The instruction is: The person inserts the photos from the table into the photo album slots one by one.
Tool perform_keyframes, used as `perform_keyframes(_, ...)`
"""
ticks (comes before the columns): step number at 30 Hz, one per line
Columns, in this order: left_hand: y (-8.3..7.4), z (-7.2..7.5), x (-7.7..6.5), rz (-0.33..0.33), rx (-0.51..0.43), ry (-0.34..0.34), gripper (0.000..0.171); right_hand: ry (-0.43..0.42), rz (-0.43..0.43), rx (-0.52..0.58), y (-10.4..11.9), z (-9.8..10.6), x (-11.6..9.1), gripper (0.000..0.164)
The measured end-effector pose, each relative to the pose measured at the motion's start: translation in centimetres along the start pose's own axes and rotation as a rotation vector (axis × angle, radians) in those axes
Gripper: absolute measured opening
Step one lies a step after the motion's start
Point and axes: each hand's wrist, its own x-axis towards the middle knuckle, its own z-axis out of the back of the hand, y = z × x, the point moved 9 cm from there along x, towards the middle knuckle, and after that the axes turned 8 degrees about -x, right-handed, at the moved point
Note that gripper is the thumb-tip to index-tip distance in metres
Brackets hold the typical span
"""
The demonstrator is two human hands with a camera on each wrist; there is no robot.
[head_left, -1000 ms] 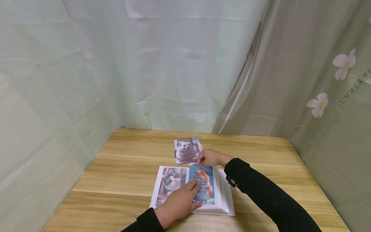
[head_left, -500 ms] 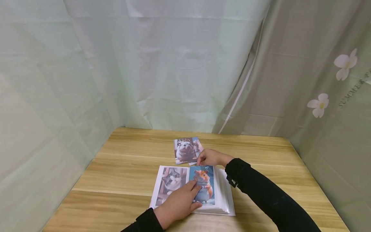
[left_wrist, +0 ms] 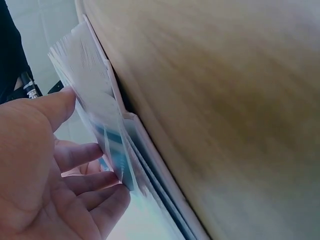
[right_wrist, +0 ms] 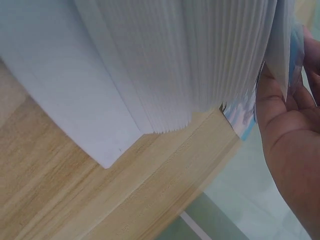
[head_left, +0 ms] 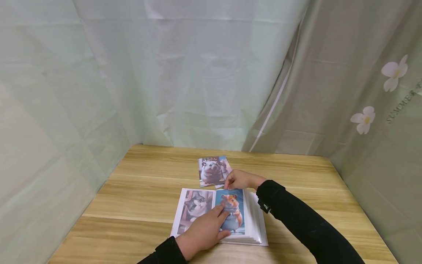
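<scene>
A white photo album [head_left: 262,236] lies spread on the wooden table, a cat photo [head_left: 196,201] on its left page and a hamster photo [head_left: 234,205] on blue at the right. My left hand [head_left: 206,227] rests on the hamster photo's page, fingers extended; the left wrist view shows its fingertips [left_wrist: 117,180] touching the clear sleeve. At that page's top edge, my right hand [head_left: 240,179] pinches with curled fingers. In the right wrist view, the right hand [right_wrist: 292,125] is round a page corner with blue showing; whether it grips sleeve, photo or both is unclear.
Loose photo cards [head_left: 211,172], the top one showing a crowned hamster, overlap just beyond the album, partly behind my right hand. Many album pages [right_wrist: 165,65] fan out at the right. Pale curtains [head_left: 204,91] hang behind and beside the table [head_left: 132,198].
Both hands keep their places on the album page. Only the shine at the top of the hamster photo's sleeve differs slightly.
</scene>
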Motion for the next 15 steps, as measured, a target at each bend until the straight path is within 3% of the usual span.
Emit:
perform_keyframes(10,-0.60,0.38,-0.23,-0.017,0.027,-0.020,0.062,0.015,-0.027,0.041,-0.78,-0.02,-0.28,0.017)
perform_keyframes(15,-0.84,0.49,-0.36,0.002,-0.004,-0.012,0.065,0.011,-0.029,0.064,-1.03,0.37,-0.63,0.018)
